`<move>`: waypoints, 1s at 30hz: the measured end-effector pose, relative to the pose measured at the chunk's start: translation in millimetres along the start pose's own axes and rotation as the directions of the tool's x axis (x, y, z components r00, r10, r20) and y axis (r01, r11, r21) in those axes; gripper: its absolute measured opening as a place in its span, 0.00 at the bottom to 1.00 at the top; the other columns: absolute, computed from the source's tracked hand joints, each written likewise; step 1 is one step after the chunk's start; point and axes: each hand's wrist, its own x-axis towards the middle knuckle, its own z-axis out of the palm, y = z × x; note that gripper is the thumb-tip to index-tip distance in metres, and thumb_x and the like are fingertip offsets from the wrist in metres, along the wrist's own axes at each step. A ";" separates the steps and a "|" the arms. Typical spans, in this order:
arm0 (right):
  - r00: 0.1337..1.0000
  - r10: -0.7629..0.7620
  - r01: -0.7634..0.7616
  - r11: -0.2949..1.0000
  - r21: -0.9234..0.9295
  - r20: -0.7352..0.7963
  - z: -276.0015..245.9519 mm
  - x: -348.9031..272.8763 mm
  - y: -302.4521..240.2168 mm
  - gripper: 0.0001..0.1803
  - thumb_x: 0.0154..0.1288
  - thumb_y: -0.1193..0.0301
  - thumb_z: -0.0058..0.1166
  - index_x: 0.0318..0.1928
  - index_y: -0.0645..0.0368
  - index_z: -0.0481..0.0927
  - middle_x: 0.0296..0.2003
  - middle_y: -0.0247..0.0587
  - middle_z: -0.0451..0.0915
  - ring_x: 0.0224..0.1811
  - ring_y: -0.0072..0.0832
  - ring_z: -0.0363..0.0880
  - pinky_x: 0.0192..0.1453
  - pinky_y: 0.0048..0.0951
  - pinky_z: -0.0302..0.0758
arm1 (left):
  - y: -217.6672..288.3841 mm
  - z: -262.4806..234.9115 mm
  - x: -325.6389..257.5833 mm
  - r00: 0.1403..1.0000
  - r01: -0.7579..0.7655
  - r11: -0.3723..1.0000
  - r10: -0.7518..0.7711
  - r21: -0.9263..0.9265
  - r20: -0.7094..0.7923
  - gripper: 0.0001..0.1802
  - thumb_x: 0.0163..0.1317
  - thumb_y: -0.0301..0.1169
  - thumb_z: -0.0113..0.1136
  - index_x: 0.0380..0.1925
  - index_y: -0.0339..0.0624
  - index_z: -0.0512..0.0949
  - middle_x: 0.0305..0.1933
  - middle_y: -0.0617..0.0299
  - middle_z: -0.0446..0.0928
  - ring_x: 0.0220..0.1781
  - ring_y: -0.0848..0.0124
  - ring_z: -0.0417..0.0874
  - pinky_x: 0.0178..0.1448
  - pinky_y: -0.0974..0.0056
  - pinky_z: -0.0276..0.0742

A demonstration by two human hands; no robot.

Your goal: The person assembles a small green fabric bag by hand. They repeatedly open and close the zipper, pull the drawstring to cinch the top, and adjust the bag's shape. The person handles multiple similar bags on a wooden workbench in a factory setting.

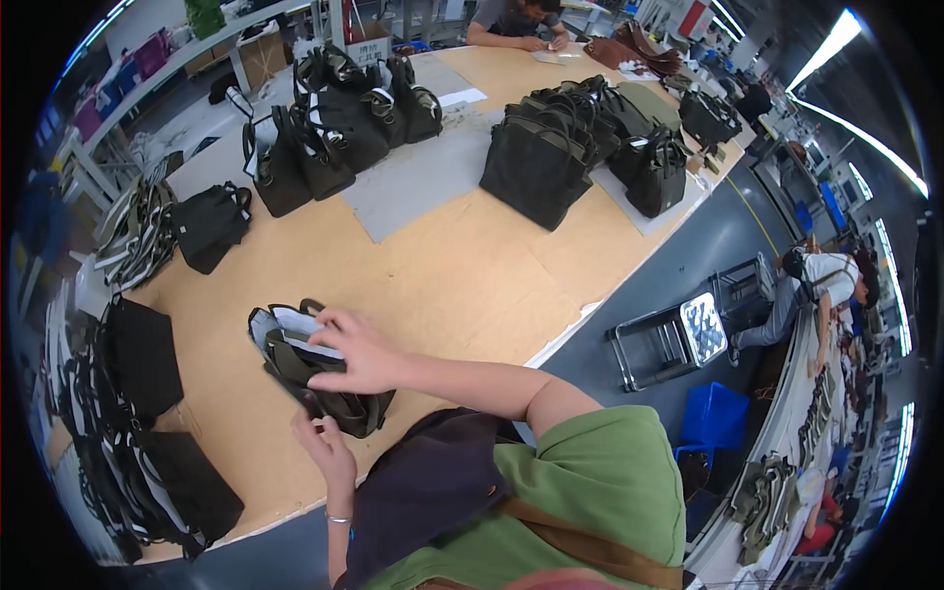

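Note:
A dark handbag (356, 413) with a pale lining (285, 320) stands on the table in front of me, its top gaping. My left hand (329, 460) has its fingers curled at the near edge of the bag, gripping it. Over the bag's mouth reaches my right hand (366, 356), its fingers spread and apart, slightly blurred. Part of the bag lies hidden beneath that hand, so the inside shows only in part. A bracelet circles my left wrist.
Flat dark bag pieces (147, 359) are stacked at the left edge. Finished-looking handbags (324, 147) stand at the far left, and more dark bags (536, 162) at the far right. A co-worker (516, 25) sits across the tan table (442, 265). A metal stool (678, 334) stands right.

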 end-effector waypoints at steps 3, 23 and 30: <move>0.985 0.066 -0.051 0.994 -0.097 0.158 17.3 12.3 -19.2 0.25 0.48 0.67 0.64 0.50 0.54 0.77 0.58 0.42 0.67 0.59 0.42 0.68 0.61 0.43 0.64 | 18.1 10.8 12.6 0.938 -0.256 0.927 0.170 0.274 0.301 0.22 0.67 0.27 0.50 0.61 0.33 0.66 0.60 0.46 0.65 0.57 0.50 0.68 0.61 0.53 0.63; 0.889 -0.235 0.308 0.942 -0.136 0.392 -95.4 9.5 60.8 0.14 0.50 0.85 0.48 0.33 0.56 0.82 0.46 0.43 0.80 0.42 0.35 0.79 0.42 0.27 0.74 | -22.5 -108.2 35.1 0.891 0.292 0.629 -0.452 -0.721 -0.033 0.12 0.71 0.36 0.56 0.48 0.40 0.76 0.46 0.63 0.79 0.34 0.80 0.74 0.37 0.73 0.71; 0.854 -0.166 0.306 0.927 -0.218 0.493 -101.5 23.8 24.7 0.13 0.49 0.86 0.52 0.32 0.55 0.82 0.47 0.41 0.81 0.49 0.42 0.78 0.50 0.36 0.74 | -21.8 -77.3 23.9 0.917 0.336 0.815 -0.398 -0.472 -0.033 0.13 0.71 0.37 0.53 0.47 0.40 0.76 0.43 0.62 0.79 0.44 0.73 0.76 0.48 0.67 0.72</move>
